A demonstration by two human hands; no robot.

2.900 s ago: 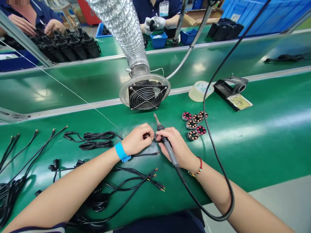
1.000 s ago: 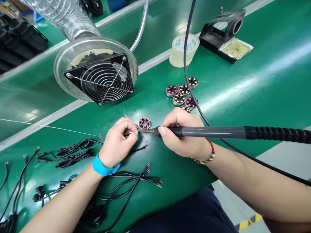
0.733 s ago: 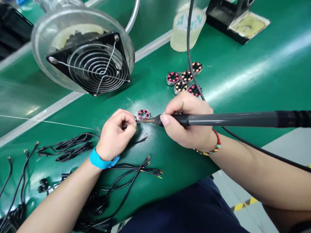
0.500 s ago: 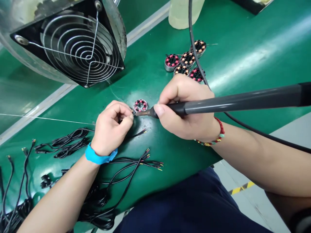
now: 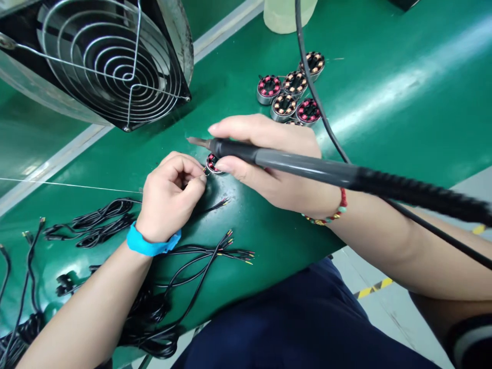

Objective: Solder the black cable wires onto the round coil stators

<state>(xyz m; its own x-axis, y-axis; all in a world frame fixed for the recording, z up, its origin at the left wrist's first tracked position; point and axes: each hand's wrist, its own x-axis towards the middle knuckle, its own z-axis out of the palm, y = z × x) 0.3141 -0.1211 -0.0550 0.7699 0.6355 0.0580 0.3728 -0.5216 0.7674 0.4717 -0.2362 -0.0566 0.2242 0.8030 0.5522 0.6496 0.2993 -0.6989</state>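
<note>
My left hand, with a blue band at the wrist, is closed in a pinch on thin wires beside a small ring-shaped motor stator with pink-red windings. A thin pale wire runs from the left edge to this hand; whether the fingers grip it too is hidden. In my right hand, fingers wrapped round it, is a soldering iron. Its tip points left, above my left fingers and apart from the stator. The right thumb and the iron partly cover that stator.
Several stators with copper or red windings stand farther back on the green table. A fan with a wire guard fills the upper left. Black cables with bare ends lie in front. The iron's cord crosses the view.
The soldering iron's tip has lifted off the wires by the stator and moved up and left. My left hand keeps its pinch. The whole view has shifted slightly.
</note>
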